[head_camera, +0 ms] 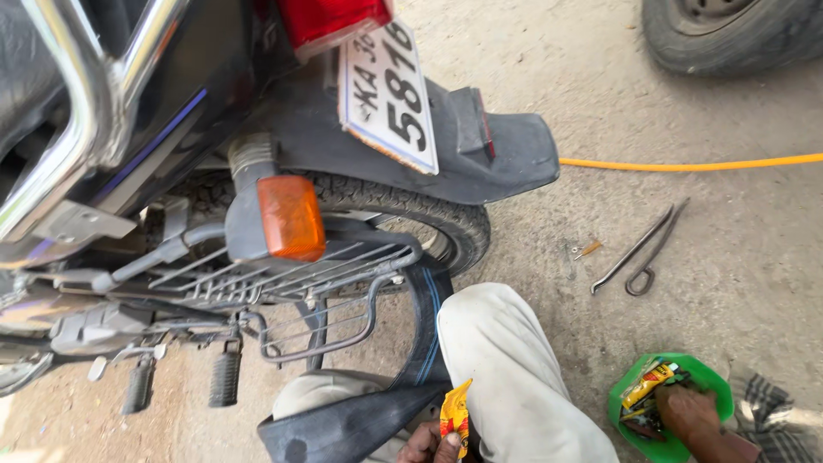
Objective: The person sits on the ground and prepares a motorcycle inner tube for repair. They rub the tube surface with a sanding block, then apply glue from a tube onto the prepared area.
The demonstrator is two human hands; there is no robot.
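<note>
My left hand [426, 444] is at the bottom edge, gripping a small yellow and red packet [455, 411] just above a black inner tube [360, 420] that lies across my lap. The tube runs up to the rear tyre [446, 225] of a motorcycle. My right hand [690, 414] is down in a green bowl [716, 383] of small packets and bits, fingers among them; whether it grips anything is hidden. My knee in pale trousers [506, 369] sits between the two hands.
Two metal tyre levers [641, 253] and a small orange-tipped piece [588, 249] lie on the concrete to the right. A yellow hose [686, 165] crosses behind them. A car tyre [729, 30] is top right. The motorcycle's saree guard [283, 283], footpegs [225, 377] and orange indicator [291, 217] fill the left.
</note>
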